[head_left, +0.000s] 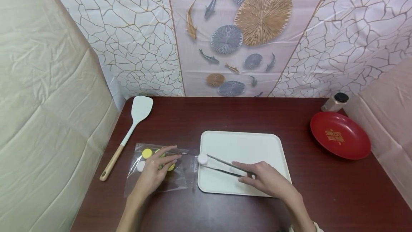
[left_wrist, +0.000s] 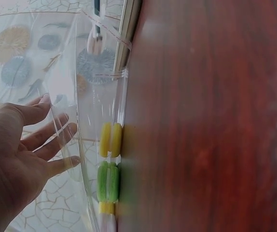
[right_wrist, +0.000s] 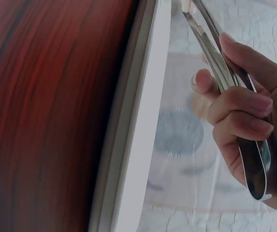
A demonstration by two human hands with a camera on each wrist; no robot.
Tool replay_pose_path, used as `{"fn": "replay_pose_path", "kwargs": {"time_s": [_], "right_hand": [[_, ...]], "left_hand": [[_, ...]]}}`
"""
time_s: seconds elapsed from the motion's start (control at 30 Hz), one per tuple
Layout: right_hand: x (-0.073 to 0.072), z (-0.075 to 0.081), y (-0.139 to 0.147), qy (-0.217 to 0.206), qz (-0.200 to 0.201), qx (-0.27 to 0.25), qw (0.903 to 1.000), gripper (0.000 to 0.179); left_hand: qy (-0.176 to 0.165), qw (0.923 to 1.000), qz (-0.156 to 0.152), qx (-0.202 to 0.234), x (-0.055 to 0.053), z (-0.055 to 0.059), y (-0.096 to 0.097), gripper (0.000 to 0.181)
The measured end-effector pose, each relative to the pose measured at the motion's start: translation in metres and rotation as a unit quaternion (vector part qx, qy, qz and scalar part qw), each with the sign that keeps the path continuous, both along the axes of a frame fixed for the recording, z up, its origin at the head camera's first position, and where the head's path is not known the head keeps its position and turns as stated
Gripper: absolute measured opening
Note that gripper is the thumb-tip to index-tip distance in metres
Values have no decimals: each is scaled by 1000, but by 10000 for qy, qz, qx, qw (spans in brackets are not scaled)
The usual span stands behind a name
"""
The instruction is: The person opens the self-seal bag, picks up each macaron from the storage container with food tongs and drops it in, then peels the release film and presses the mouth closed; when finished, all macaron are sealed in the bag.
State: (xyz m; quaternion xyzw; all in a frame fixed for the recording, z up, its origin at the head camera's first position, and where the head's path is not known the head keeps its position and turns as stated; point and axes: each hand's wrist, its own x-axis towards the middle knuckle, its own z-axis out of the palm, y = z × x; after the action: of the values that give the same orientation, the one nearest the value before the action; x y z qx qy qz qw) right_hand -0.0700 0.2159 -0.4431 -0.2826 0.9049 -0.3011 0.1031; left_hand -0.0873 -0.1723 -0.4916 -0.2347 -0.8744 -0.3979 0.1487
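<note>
My right hand (head_left: 267, 178) grips metal tongs (head_left: 225, 162), its fingers curled round the arms. Between the tong tips is a pale, pinkish-white macaron (head_left: 202, 159), over the left rim of the white tray (head_left: 239, 142). A clear plastic bag (head_left: 173, 182) lies left of the tray, its top film raised in the left wrist view. Inside are yellow (head_left: 147, 153), green (left_wrist: 108, 181) and white (head_left: 141, 166) macarons. Above the bag, my left hand (head_left: 156, 169) has its fingers spread and fairly straight, touching the film. That hand partly covers some macarons in the head view.
A white spatula (head_left: 136, 117) with a wooden handle lies at the left of the dark red table (head_left: 238, 210). At the far right stand a red plate (head_left: 341, 135) and a black-lidded jar (head_left: 334, 102). Cloth walls enclose the back and sides.
</note>
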Motion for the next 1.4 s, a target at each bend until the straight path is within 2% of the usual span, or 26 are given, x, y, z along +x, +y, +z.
{"fn": "replay_pose_path", "kwargs": {"time_s": [0.2, 0.3, 0.4, 0.53, 0.6, 0.7, 0.93, 1.07, 1.17, 1.33, 1.4], "right_hand": [[-6, -4, -31, 85, 222, 51, 9997, 45], [-13, -16, -44, 198, 289, -34, 9994, 46], [-26, -57, -52, 684, 450, -136, 9965, 48], [-40, -88, -68, 795, 362, -143, 9961, 50], [-41, -86, -78, 718, 237, -208, 9969, 49], [-37, -68, -90, 561, 137, -173, 9982, 49], [-43, -83, -99, 508, -59, 36, 9987, 52], [-44, -82, -101, 454, -39, 58, 9989, 52], [-50, -101, -100, 588, -8, 101, 9982, 52], [-45, -90, -98, 570, 33, 16, 9984, 50], [-41, -81, -94, 496, -8, 1, 9988, 51]], "left_hand": [[-81, 10000, -26, 29, -1, -1, 0, 28], [-112, 9999, -28, 21, -1, -1, 0, 28], [-106, 9999, -19, 11, 0, -1, 0, 29], [-93, 10000, 12, -8, 0, -1, 1, 29], [-111, 9999, 32, -22, 0, -1, 1, 28], [-204, 9997, 78, -57, 0, -1, 2, 28], [-177, 9998, 38, -42, 0, -2, 1, 29], [-318, 9995, 40, -48, 0, -2, 2, 27], [-409, 9991, 85, -97, 0, -1, 3, 26], [-401, 9990, 137, -150, -2, 0, 4, 25], [-360, 9992, 131, -145, -2, 1, 4, 25]]}}
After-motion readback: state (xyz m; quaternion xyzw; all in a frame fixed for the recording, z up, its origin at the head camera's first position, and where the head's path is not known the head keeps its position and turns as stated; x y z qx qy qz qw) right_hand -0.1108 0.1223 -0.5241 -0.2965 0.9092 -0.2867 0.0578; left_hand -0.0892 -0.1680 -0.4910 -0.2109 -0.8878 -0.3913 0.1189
